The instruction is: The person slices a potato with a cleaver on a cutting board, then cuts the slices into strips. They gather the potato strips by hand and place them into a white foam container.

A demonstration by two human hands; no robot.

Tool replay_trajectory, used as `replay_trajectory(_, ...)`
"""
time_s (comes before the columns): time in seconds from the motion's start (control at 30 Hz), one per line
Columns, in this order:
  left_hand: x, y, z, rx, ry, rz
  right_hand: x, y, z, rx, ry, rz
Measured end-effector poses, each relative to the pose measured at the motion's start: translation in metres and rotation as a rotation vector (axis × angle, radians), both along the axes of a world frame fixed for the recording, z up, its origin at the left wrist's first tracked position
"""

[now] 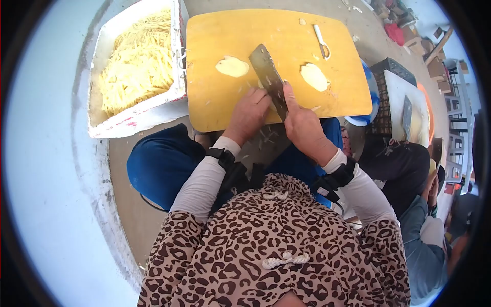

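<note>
My right hand (304,128) is closed on the handle of a wide cleaver (269,74), its index finger laid along the blade. The blade stands over the near edge of a yellow board (281,30). Just left of the blade, my left hand (249,115) is closed with its fingertips pressed on a pale piece, mostly hidden by fingers and blade. Two pale peeled pieces lie on the board, one at the left (232,66) and one at the right (314,77). A white-handled peeler (321,41) rests near the far right edge.
A white foam box (176,46) full of pale yellow strips (140,61) stands left of the board. To the right are a blue basin (372,97), a black crate (382,110), and a white board (404,94) with another cleaver (406,117). A co-worker (417,235) sits at the right.
</note>
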State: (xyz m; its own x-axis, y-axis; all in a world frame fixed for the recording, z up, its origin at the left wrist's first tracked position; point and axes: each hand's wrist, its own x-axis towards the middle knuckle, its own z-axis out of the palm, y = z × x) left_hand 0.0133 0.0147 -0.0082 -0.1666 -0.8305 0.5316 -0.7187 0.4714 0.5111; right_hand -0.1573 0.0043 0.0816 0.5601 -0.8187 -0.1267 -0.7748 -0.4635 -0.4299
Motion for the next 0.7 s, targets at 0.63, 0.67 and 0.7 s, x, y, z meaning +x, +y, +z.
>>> replay_trajectory(0.63, -0.002, -0.001, -0.005, -0.093, 0.042, 0.027, -0.011, -0.002, 0.027, -0.170, -0.060, 0.105)
replay_trajectory(0.67, -0.003, -0.002, -0.005, -0.134, 0.038, 0.034, -0.010, -0.003, 0.027, -0.150, -0.047, 0.099)
replay_trajectory(0.7, -0.003, -0.002, -0.004, -0.127, 0.039, 0.032, -0.008, -0.005, 0.024, -0.143, -0.047, 0.096)
